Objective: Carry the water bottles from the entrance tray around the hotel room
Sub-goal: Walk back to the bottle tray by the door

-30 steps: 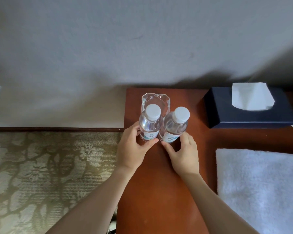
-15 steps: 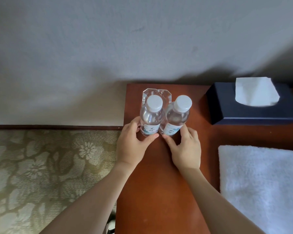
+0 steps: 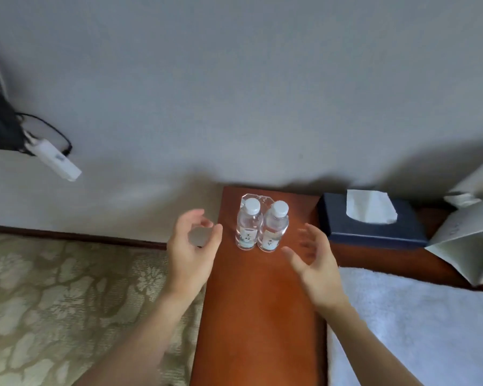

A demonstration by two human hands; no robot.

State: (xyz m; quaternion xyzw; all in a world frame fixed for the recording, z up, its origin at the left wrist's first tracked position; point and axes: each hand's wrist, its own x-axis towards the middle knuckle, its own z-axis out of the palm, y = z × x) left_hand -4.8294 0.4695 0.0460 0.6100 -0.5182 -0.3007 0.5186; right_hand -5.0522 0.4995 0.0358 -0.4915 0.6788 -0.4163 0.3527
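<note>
Two water bottles (image 3: 261,227) upright, touching, on bench (image 3: 260,302) between our hands. Left hand (image 3: 191,246) loosely curled, right hand (image 3: 315,263) spread; both empty. We judge bottles light, smooth, squeezable plastic: grip mid-body at label, not cap.

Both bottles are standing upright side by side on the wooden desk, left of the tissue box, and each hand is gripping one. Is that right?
Not quite. The head view shows the left hand and right hand open and clear of the two bottles, holding nothing. The rest holds: both stand upright side by side on the wooden desk, left of the tissue box.
</note>
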